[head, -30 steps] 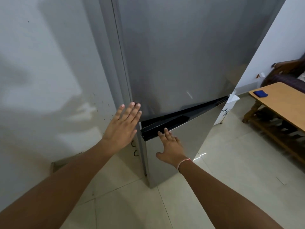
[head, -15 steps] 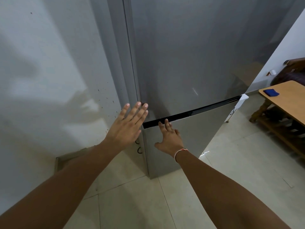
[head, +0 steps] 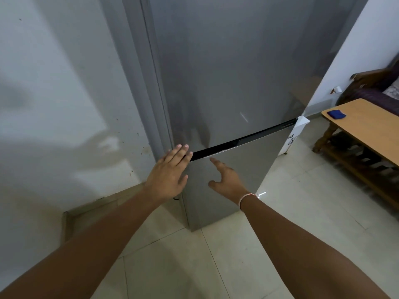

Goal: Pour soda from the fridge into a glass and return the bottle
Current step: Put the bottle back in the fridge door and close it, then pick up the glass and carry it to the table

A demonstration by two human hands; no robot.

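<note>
Fridge stands straight ahead of both hands; its dark door seam runs rightward from the left hand, above the right hand. Both spread open, holding nothing.

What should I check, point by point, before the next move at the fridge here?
1. Both hands free: ok. The left hand and the right hand hold nothing.
2. Left hand placed: ok. It lies flat at the left edge of the fridge, beside the dark gap between the doors.
3. Right hand placed: cannot tell. It is spread in front of the lower door; contact is unclear.
4. Doors fully shut: cannot tell; the gap looks narrow.
5. Bottle and glass located: not ok. Neither is in view.
6. Floor in front free of obstacles: ok.
</note>
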